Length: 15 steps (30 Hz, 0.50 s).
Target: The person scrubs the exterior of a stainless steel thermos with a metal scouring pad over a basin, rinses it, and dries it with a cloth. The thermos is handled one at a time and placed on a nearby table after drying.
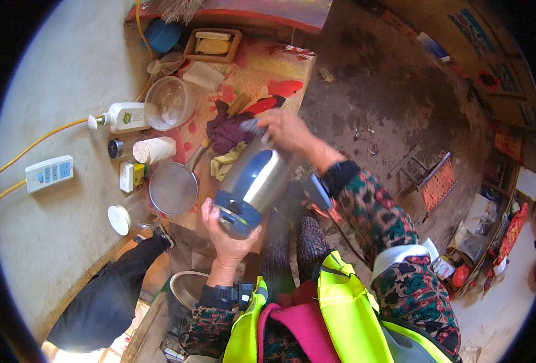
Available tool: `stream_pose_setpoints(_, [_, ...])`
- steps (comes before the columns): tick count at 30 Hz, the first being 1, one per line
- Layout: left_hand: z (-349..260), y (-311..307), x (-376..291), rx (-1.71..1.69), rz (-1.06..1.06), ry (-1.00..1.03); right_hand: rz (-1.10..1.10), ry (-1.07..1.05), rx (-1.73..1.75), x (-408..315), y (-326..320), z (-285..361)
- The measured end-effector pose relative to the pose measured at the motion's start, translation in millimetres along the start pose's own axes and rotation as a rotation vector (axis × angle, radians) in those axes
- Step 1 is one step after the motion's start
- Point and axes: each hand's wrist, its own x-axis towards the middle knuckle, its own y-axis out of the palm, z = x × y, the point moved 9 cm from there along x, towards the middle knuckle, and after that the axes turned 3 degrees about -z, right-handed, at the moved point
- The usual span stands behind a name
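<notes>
A shiny metal vessel with a dark blue base [256, 177], perhaps an electric kettle or flask, is held tilted above the near edge of the table. Under its blue end, my left hand [227, 236] supports it with spread fingers. My right hand [288, 131] is at the other end, gripping a blurred grey scrubber or cloth [251, 126] against or close to the metal; contact is not clear. Beyond the vessel lie a dark purple cloth [224, 129] and a yellow-green cloth [227, 161] on the patterned tabletop.
Along the wall stand a clear plastic tub [169, 103], a white pump bottle [127, 118], a paper roll [155, 150], a round sieve or lid [173, 188] and a white-lidded jar [120, 220]. A power strip [50, 174] is on the wall side. A folding stool [436, 183] stands at right.
</notes>
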Motion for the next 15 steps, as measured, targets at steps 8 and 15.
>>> stream_pose_setpoints(8, [2.1,-1.4,1.9,-0.046,-0.058,-0.092,-0.069,0.073,0.04,0.2,-12.3,-14.2])
stream_pose_setpoints(15, [7.3,-0.9,4.4,-0.058,-0.052,-0.154,-0.395,0.204,0.127,-33.0,-43.1,-14.3])
